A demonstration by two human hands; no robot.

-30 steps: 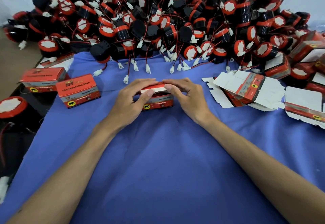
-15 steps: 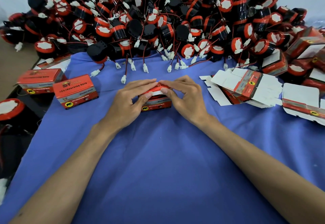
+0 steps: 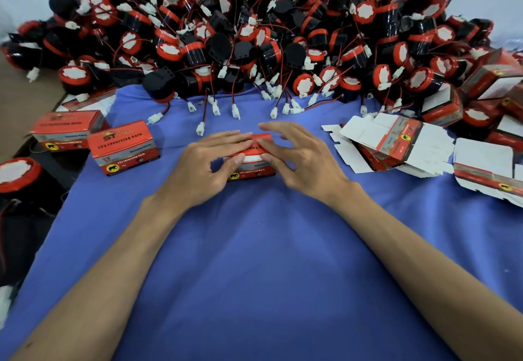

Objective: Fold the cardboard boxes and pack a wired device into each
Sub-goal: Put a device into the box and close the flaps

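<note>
A small red cardboard box (image 3: 252, 168) with a yellow animal badge on its front stands on the blue cloth-covered surface (image 3: 254, 261), in the middle and toward the far edge. Both hands are on it. The left hand (image 3: 203, 168) lies over the left part of the box: its straight fingers rest flat on the red lid and its thumb presses against the white flap showing at the front. The right hand (image 3: 300, 162) meets it from the other side, with the index fingertip on the lid and the thumb on the same white flap; its other fingers are spread and lifted off the box. Neither hand is curled round the box, and the fingertips of the two hands nearly touch above it.

Along the far edge a heap of round black-and-red wired devices (image 3: 254, 35) stretches from corner to corner, with white plug connectors (image 3: 236, 111) on thin red and black wires trailing onto the cloth just beyond the hands. At the left edge stand two closed red cardboard boxes (image 3: 124, 148), side by side. Near the right edge lies a loose pile of flat, unfolded red-and-white box blanks (image 3: 396, 145), some overlapping
</note>
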